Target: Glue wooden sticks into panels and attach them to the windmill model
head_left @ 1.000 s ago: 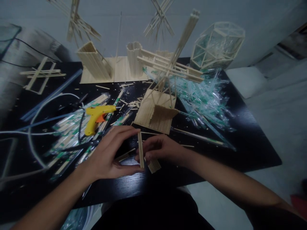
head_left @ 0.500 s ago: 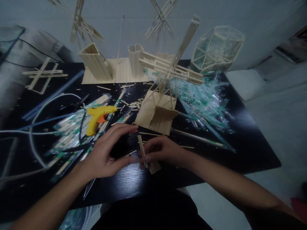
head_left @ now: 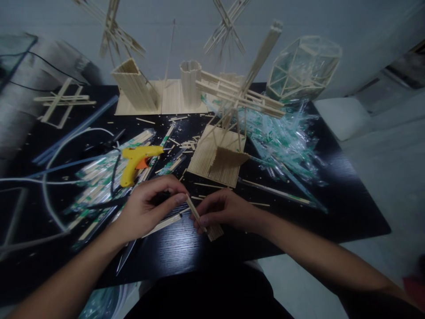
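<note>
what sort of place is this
Probably a small craft workspace, perhaps at home: a black table holds a yellow glue gun, wrapped wooden sticks and a windmill-like stick model.

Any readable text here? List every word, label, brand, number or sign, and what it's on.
Nothing legible.
Plastic-wrapped sticks: green print, too small and blurred to read.
Loose plastic wrappers: green marks, also unreadable.
Yellow glue gun: no lettering can be made out.
Short stick strip in the hands: none visible.

Left hand (head_left: pixel 141 213) and right hand (head_left: pixel 230 210) face each other, fingers (head_left: pixel 171 182) bent.
</note>
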{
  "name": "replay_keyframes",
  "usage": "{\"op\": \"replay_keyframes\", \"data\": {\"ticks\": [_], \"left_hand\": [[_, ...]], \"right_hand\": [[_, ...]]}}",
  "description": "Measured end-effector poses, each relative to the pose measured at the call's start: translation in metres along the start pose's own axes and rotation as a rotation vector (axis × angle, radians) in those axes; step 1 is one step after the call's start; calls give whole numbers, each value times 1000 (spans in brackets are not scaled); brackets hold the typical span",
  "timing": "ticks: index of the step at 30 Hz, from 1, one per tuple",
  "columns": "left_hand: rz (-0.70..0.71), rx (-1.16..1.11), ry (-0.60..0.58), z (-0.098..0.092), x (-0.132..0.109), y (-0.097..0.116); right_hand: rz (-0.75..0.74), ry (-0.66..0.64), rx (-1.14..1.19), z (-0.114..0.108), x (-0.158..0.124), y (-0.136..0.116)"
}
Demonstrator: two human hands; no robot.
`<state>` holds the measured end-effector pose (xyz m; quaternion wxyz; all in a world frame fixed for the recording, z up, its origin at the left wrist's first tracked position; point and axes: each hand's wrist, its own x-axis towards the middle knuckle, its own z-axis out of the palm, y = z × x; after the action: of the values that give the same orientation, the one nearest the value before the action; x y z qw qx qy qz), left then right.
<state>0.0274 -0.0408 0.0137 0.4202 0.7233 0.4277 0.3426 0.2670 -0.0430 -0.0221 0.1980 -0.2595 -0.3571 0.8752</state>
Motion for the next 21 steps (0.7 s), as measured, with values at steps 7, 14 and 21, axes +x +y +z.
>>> {"op": "replay_keyframes", "data": {"ticks": [7,14,21], "left_hand": [[-111,-93,6,5,0,0],[-152,-112,11,7,-1,-2],[-161,-114,6,7,-2,-1]], "right_hand": [[-5,27,-37,-1,0,3],[-19,33,-37,0,-1,4],[-6,4,-45,0,-1,0]]}}
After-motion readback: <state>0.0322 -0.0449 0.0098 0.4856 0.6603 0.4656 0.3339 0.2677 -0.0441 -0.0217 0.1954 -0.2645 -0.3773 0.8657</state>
